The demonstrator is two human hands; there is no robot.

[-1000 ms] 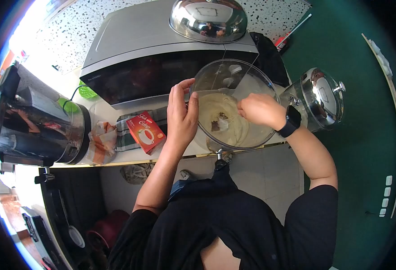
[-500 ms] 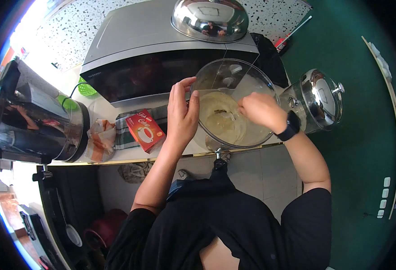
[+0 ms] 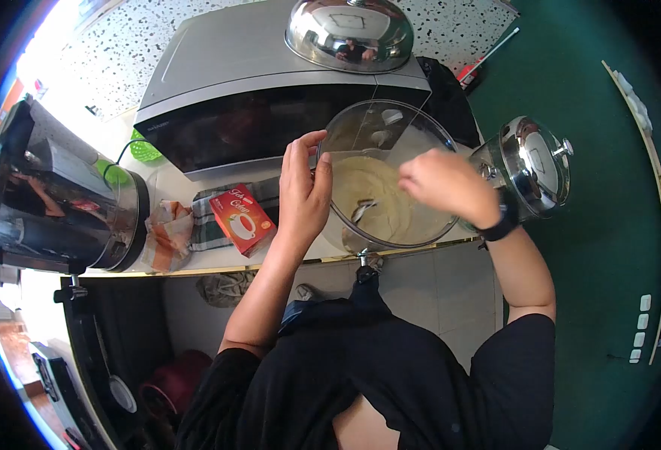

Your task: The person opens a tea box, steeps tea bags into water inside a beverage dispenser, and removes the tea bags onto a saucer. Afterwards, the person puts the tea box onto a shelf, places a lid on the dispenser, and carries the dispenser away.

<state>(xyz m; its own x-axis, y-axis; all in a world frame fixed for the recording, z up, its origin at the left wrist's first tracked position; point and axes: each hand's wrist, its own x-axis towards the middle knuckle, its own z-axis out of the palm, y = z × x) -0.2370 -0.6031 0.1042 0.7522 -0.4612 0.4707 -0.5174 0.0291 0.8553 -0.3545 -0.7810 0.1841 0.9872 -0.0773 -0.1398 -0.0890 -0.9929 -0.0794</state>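
Observation:
A large clear glass bowl (image 3: 456, 187) stands at the counter's front edge with pale yellow batter (image 3: 379, 180) inside. My left hand (image 3: 304, 184) grips its left rim, thumb at the near side and fingers along the outside. Over the bowl's right half, my right hand (image 3: 447, 184) is closed in a fist and blurred by motion, wearing a black watch. It seems to hold a stirring utensil, whose handle is mostly hidden. A small dark and whitish part of the utensil (image 3: 364, 208) shows in the batter, low on the left.
Behind the bowl is a microwave (image 3: 248, 127) with a steel dome lid (image 3: 349, 37) on top. A red tea box (image 3: 243, 219) lies on a checked cloth (image 3: 207, 225) at left, beside an orange-white cloth (image 3: 169, 236). At right stands a lidded glass jar (image 3: 529, 165).
The utensil's visible part has shifted towards me and left through the batter. My right hand and wrist have moved slightly right and towards me. My left hand stays on the rim.

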